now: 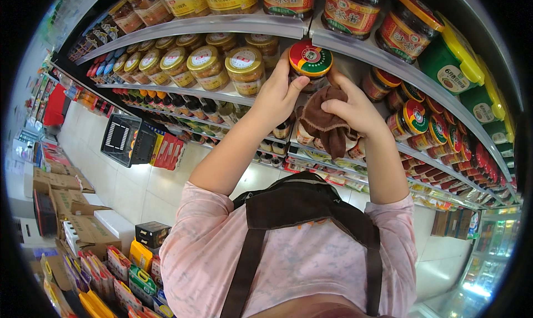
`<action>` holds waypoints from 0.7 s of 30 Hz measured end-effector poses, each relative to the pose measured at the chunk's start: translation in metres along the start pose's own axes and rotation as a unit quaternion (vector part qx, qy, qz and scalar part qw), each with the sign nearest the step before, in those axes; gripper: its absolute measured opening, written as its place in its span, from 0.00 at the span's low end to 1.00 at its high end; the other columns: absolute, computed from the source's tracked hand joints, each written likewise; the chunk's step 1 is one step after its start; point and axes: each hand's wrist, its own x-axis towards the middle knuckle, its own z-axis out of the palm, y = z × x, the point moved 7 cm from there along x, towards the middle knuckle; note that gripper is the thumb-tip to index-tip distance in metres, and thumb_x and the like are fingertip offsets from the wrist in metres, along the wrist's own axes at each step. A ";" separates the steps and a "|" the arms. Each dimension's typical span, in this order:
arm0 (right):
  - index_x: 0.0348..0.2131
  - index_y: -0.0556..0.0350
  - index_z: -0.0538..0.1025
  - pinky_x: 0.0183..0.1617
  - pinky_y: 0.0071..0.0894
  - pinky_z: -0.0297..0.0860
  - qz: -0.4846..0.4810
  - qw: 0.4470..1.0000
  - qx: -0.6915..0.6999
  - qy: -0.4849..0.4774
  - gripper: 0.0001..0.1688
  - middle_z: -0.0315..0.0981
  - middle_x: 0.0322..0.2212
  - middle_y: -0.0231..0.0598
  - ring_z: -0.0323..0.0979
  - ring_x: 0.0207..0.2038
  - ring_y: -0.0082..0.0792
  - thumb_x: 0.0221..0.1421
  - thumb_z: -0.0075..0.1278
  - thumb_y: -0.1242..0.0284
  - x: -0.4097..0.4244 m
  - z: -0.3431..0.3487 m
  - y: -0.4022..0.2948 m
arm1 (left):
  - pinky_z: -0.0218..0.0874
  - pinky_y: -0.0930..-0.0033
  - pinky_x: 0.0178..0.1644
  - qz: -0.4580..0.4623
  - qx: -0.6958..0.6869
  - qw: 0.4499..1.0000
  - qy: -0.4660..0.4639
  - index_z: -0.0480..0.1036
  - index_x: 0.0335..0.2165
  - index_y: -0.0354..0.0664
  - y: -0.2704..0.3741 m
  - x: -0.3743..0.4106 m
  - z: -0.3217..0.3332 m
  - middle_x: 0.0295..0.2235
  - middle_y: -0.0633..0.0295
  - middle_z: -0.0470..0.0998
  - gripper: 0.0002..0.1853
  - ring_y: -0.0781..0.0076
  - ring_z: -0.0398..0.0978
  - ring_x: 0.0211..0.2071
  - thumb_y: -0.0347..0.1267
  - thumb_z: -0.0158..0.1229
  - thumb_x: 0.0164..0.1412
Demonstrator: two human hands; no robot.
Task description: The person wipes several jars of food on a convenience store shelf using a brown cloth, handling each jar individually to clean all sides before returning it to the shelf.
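Observation:
A glass jar with a red, green and gold lid is at the shelf front, just under the upper shelf's edge. My left hand grips its left side, the thumb against the jar below the lid. With its fingertips at the jar's right side, my right hand holds a bunched brown cloth under the thumb. The cloth hangs down below the jar, in front of the lower shelves. Whether the jar's base rests on the shelf is hidden.
Gold-lidded jars line the shelf at left; red-and-green-lidded jars stand at right. Overhead, an upper shelf's edge carries larger jars. A black shopping basket sits at lower left, with cardboard boxes beyond.

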 end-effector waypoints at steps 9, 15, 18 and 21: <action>0.59 0.59 0.55 0.51 0.22 0.58 0.090 0.994 0.057 -0.019 0.45 0.63 0.48 0.41 0.62 0.47 0.27 0.41 0.51 0.68 0.030 -0.004 0.017 | 0.52 0.65 0.54 -0.109 0.032 0.993 -0.004 0.45 0.57 0.36 -0.036 0.014 0.009 0.48 0.44 0.66 0.30 0.53 0.64 0.51 0.34 0.46 0.62; 0.59 0.58 0.54 0.52 0.23 0.57 0.094 0.994 0.061 0.002 0.46 0.60 0.51 0.43 0.61 0.49 0.29 0.41 0.51 0.67 0.035 0.000 0.018 | 0.57 0.61 0.50 -0.098 0.037 0.994 0.007 0.44 0.56 0.31 -0.042 0.020 0.009 0.45 0.35 0.67 0.31 0.41 0.65 0.48 0.35 0.44 0.62; 0.59 0.59 0.53 0.53 0.25 0.57 0.075 0.997 0.011 0.022 0.47 0.59 0.52 0.46 0.60 0.51 0.30 0.41 0.50 0.66 0.039 -0.003 0.026 | 0.56 0.61 0.50 -0.074 0.033 0.996 0.026 0.44 0.56 0.30 -0.035 0.018 0.006 0.45 0.35 0.66 0.31 0.42 0.65 0.48 0.34 0.45 0.61; 0.59 0.61 0.53 0.55 0.26 0.55 0.043 0.998 -0.018 0.035 0.46 0.56 0.55 0.49 0.58 0.54 0.32 0.42 0.51 0.66 0.023 -0.015 0.032 | 0.56 0.59 0.51 -0.024 0.127 0.991 0.043 0.47 0.56 0.30 -0.014 -0.011 -0.008 0.44 0.36 0.68 0.31 0.43 0.65 0.47 0.32 0.47 0.60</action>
